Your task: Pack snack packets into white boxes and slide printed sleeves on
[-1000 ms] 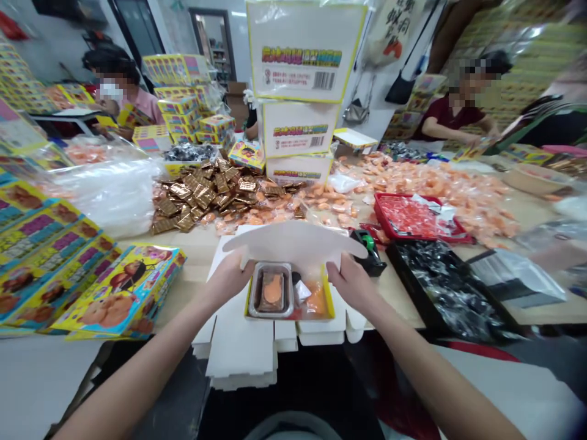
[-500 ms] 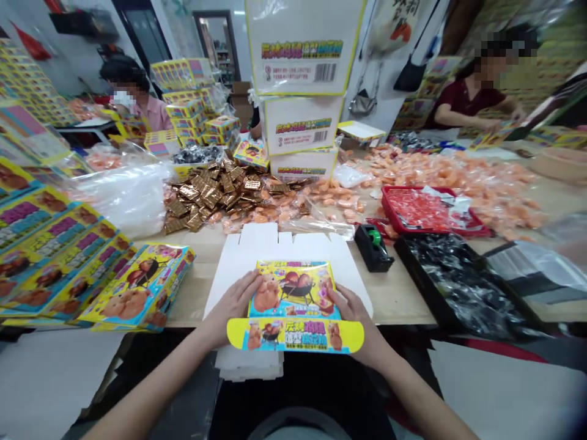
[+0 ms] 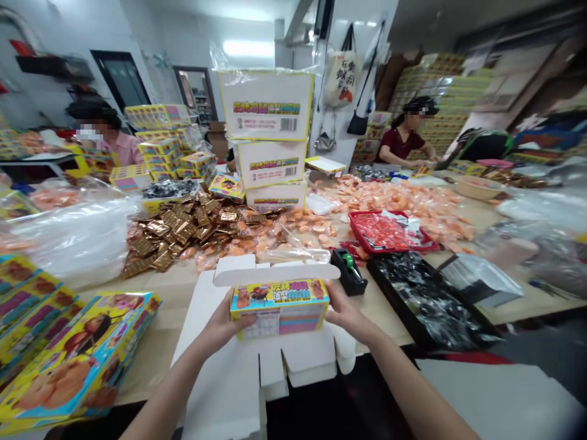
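Note:
Between my two hands is a small printed cardboard box [image 3: 279,294], yellow and blue, its narrow front side facing me and a white flap [image 3: 279,275] raised along the top. My left hand [image 3: 229,321] grips its left end, thumb across the front. At the right end my right hand [image 3: 346,315] has its fingers behind and the thumb on the near corner. Beneath the box lie white unfolded cardboard blanks [image 3: 220,385], overhanging the table's near edge. Finished-looking printed boxes [image 3: 87,348] lean and lie at the left.
A heap of brown foil packets [image 3: 183,229] lies beyond. White cartons [image 3: 266,107] stand stacked behind. At right are a black tape dispenser [image 3: 351,275], a red tray [image 3: 433,245] and a black tray [image 3: 426,342] of packets. Two co-workers [image 3: 403,143] sit across the table.
The box has been tilted so its front side and underside face me, and its printed front flap has folded up, now showing white. The view has lifted and swung right.

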`<action>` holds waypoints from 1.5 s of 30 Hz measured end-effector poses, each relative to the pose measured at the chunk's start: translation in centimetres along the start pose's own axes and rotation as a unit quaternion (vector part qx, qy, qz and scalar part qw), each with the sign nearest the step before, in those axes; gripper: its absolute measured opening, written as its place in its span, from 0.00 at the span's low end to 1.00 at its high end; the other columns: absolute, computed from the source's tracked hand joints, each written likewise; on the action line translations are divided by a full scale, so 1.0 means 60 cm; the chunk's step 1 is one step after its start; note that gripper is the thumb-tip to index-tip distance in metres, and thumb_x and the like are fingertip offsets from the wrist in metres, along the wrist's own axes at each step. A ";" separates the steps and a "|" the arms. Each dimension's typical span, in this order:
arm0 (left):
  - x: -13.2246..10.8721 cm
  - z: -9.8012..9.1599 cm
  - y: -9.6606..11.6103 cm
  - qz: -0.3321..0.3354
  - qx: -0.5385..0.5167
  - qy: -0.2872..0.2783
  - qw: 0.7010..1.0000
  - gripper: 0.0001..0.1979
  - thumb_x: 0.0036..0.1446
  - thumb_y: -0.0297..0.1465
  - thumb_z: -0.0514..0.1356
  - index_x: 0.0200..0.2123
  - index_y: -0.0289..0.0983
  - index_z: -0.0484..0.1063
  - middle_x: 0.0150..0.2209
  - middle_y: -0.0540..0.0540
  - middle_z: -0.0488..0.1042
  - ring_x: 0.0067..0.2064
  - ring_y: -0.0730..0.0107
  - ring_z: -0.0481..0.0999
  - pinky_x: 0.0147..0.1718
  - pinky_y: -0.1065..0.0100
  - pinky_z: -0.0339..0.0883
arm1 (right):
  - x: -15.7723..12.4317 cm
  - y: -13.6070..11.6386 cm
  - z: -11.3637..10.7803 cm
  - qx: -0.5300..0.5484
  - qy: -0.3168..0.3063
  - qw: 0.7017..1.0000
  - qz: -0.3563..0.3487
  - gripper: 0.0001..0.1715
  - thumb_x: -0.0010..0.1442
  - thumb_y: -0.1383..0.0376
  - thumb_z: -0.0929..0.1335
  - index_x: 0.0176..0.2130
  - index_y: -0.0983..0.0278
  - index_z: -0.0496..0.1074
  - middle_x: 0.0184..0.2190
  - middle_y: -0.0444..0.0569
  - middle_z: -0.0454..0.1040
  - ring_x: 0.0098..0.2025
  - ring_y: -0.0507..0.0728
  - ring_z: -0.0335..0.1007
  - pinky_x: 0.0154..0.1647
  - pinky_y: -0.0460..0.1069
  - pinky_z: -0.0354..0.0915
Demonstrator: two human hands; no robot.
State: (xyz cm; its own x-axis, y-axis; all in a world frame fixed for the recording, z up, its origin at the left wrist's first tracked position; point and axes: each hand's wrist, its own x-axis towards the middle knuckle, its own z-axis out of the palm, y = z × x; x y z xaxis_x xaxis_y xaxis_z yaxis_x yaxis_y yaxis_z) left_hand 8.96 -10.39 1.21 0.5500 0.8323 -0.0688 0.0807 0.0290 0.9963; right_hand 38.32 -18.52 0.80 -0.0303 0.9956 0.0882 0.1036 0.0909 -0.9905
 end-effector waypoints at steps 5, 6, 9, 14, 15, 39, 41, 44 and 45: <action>0.004 -0.005 -0.009 -0.018 -0.036 0.007 0.999 0.37 0.46 0.41 0.71 0.55 0.40 0.58 0.54 0.38 0.73 0.52 0.50 0.75 0.47 0.56 0.72 | -0.004 0.005 -0.022 0.050 -0.050 0.997 0.018 0.33 0.55 0.52 0.72 0.56 0.57 0.64 0.57 0.51 0.67 0.57 0.61 0.66 0.56 0.56 0.63; 0.004 -0.007 -0.012 -0.023 -0.042 0.012 0.999 0.38 0.46 0.41 0.71 0.56 0.40 0.58 0.55 0.38 0.73 0.52 0.50 0.75 0.47 0.57 0.72 | 0.000 0.000 -0.033 0.043 -0.065 0.997 0.024 0.34 0.54 0.52 0.72 0.57 0.58 0.64 0.57 0.52 0.67 0.56 0.61 0.66 0.55 0.56 0.64; 0.003 -0.011 -0.026 -0.033 -0.049 0.026 0.998 0.38 0.46 0.42 0.71 0.57 0.39 0.58 0.55 0.37 0.72 0.52 0.50 0.75 0.47 0.57 0.72 | 0.027 -0.036 -0.070 -0.059 -0.014 0.998 0.012 0.35 0.58 0.49 0.68 0.59 0.59 0.62 0.49 0.51 0.71 0.48 0.58 0.70 0.47 0.53 0.68; 0.001 -0.012 -0.033 -0.021 -0.030 0.019 0.999 0.36 0.47 0.42 0.70 0.55 0.38 0.59 0.54 0.37 0.73 0.52 0.50 0.75 0.48 0.58 0.72 | 0.091 -0.129 -0.078 -0.320 -0.050 0.944 -0.064 0.16 0.63 0.58 0.63 0.46 0.61 0.73 0.32 0.46 0.74 0.34 0.54 0.71 0.35 0.48 0.65; 0.002 -0.013 -0.033 -0.019 -0.029 0.016 0.999 0.35 0.48 0.42 0.69 0.55 0.38 0.60 0.54 0.37 0.73 0.52 0.50 0.75 0.48 0.58 0.72 | 0.101 -0.142 -0.070 -0.343 -0.073 0.935 -0.058 0.14 0.63 0.60 0.62 0.41 0.61 0.74 0.30 0.45 0.74 0.30 0.53 0.71 0.31 0.47 0.64; 0.022 -0.066 0.160 0.066 0.547 0.012 0.835 0.17 0.64 0.34 0.46 0.38 0.37 0.74 0.34 0.45 0.77 0.37 0.63 0.76 0.38 0.64 0.68 | -0.009 -0.025 0.013 -0.533 0.135 0.762 -0.343 0.25 0.64 0.62 0.65 0.58 0.67 0.60 0.38 0.54 0.75 0.34 0.58 0.73 0.35 0.52 0.71; 0.026 -0.054 0.162 0.041 0.550 0.018 0.834 0.18 0.64 0.32 0.45 0.38 0.36 0.75 0.30 0.46 0.77 0.34 0.64 0.76 0.35 0.66 0.69 | -0.010 -0.027 0.017 -0.535 0.143 0.757 -0.346 0.25 0.65 0.61 0.65 0.58 0.67 0.60 0.38 0.55 0.76 0.33 0.59 0.73 0.34 0.53 0.71; 0.020 -0.044 0.149 0.035 0.570 0.052 0.819 0.19 0.62 0.31 0.47 0.50 0.33 0.71 0.44 0.38 0.76 0.47 0.56 0.75 0.44 0.60 0.68 | -0.012 -0.029 0.026 -0.532 0.151 0.762 -0.337 0.25 0.65 0.61 0.64 0.58 0.65 0.59 0.38 0.55 0.76 0.34 0.60 0.74 0.34 0.54 0.71; 0.018 -0.044 0.145 0.038 0.581 0.061 0.810 0.20 0.61 0.30 0.48 0.53 0.32 0.69 0.49 0.35 0.74 0.51 0.54 0.73 0.47 0.57 0.66 | -0.013 -0.029 0.028 -0.530 0.150 0.765 -0.333 0.25 0.65 0.61 0.64 0.59 0.64 0.58 0.39 0.55 0.76 0.35 0.60 0.74 0.34 0.54 0.71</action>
State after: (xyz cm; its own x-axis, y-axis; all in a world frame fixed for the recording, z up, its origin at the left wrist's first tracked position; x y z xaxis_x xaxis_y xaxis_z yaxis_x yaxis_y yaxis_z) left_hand 8.06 -7.78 9.93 0.5090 0.8581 0.0671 0.8185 -0.5067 0.2707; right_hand 36.51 -19.47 2.25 -0.2140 0.6665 0.7141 0.9180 0.3871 -0.0862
